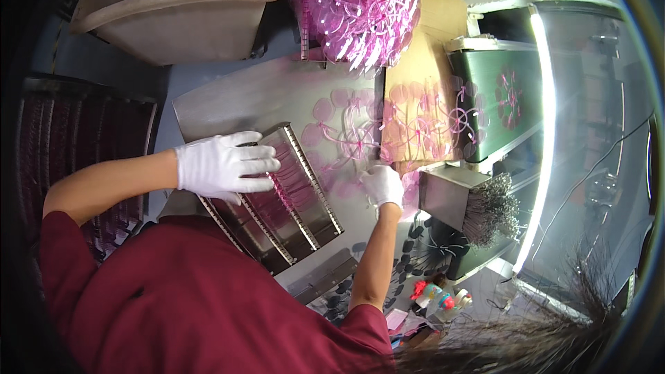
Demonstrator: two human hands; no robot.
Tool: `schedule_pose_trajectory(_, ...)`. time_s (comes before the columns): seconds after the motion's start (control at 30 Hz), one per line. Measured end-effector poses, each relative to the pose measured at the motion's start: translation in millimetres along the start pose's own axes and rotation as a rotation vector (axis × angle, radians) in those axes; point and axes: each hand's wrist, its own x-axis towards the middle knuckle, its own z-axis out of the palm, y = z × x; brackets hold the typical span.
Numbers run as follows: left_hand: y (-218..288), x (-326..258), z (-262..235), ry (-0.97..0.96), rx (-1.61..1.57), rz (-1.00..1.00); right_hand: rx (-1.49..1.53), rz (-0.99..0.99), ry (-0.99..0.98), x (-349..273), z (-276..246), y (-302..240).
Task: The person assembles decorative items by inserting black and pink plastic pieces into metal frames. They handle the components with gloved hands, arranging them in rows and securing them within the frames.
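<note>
My left hand [227, 165], in a white glove, is open with its fingers spread over the left part of a metal rack [298, 225]. The rack has notched bars, and a row of pink translucent pieces [282, 192] stands between them, right by my fingertips. My right hand [383, 185], gloved too, is closed at the right side of the metal table, next to pink clear mouldings [357, 142] with round discs on branching stems. What its fingers hold, if anything, is hidden.
A big heap of pink mouldings [367, 10] rises at the far side, by a pale bin [187, 17]. Cardboard [415, 114] leads to a green conveyor belt [509, 90]. A metal box of thin rods [454, 197], a bottle [436, 296] and dark racks [90, 138] stand around.
</note>
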Motion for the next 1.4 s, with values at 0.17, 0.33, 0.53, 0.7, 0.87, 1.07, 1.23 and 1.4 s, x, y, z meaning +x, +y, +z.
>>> schedule_pose_trajectory(0.17, 58, -38, 22, 0.244, -0.161, 0.038, 0.071, 0.15, 0.642, -4, 79, -28)
schedule_pose_trajectory(0.33, 88, -58, 76, 0.014, -0.249, -0.09, 0.204, -0.037, 0.804, 21, 94, -6)
schedule_pose_trajectory(0.53, 103, -82, 83, -0.058, -0.229, -0.152, 0.071, -0.243, 0.955, -27, 47, -18)
schedule_pose_trajectory(0.7, 113, -79, 85, -0.09, -0.262, -0.223, 0.144, 0.047, 0.898, 13, 0, 34)
schedule_pose_trajectory(0.87, 116, -74, 83, -0.159, -0.244, -0.237, 0.278, 0.259, 0.719, 88, 16, 90)
schedule_pose_trajectory(1.07, 109, -66, 76, -0.154, -0.305, -0.277, 0.302, 0.267, 0.628, 67, 7, 62)
schedule_pose_trajectory(1.23, 116, -13, 34, 0.23, -1.226, -0.629, 0.632, 0.17, 0.588, -77, -40, -15)
schedule_pose_trajectory(1.4, 101, 56, 28, 0.418, -2.277, -0.676, 0.904, -0.114, 0.556, -205, 25, -66)
